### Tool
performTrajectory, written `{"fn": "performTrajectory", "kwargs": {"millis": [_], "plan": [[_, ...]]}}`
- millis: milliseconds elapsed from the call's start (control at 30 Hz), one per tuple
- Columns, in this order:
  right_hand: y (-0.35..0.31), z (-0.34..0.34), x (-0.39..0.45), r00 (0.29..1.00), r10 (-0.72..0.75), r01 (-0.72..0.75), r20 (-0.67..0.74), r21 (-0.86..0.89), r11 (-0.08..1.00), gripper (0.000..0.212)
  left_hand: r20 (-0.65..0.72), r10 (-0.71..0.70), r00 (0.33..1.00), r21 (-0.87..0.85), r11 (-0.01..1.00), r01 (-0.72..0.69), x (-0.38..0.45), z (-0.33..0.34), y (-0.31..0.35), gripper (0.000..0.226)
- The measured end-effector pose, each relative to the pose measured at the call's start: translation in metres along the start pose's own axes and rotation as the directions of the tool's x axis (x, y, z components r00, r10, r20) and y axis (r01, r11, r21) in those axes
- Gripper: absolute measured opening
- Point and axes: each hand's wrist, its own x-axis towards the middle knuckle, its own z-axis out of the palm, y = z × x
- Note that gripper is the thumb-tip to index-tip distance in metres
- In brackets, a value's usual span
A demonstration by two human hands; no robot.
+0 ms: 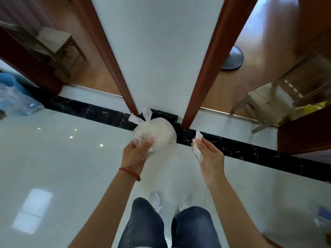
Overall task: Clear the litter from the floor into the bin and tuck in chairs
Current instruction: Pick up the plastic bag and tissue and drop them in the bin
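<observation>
White knotted bag (155, 134) gripped in the left hand (136, 154); right hand (210, 156) pinches crumpled tissue (198, 146); open tile floor (62, 158) all around.

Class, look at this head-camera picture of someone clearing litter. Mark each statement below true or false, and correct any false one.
1. The left hand holds a knotted plastic bag. True.
2. The right hand is empty. False: it pinches a crumpled tissue.
3. A red string is tied round the left wrist. True.
4. The person is barefoot. False: white shoes show below the jeans.
5. A wooden stool stands in the room beyond the left doorway. True.
6. The floor under the person is carpet. False: it is glossy pale tile with a black marble strip.
</observation>
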Motion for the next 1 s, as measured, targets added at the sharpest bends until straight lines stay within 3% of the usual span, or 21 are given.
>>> {"fn": "performTrajectory", "kwargs": {"millis": [633, 1000], "plan": [[0.026, 0.074, 0.183, 0.998, 0.066, -0.066, -0.008, -0.269, 0.961, 0.015, -0.174, -0.082, 0.981, -0.087, 0.994, 0.067, 0.177, 0.001, 0.002, 0.016], [0.089, 0.088, 0.261, 0.998, 0.029, -0.044, -0.057, -0.269, 0.962, 0.017, -0.147, -0.177, 0.973, -0.03, 0.984, 0.174, 0.282, -0.025, -0.045, 0.01]]}}
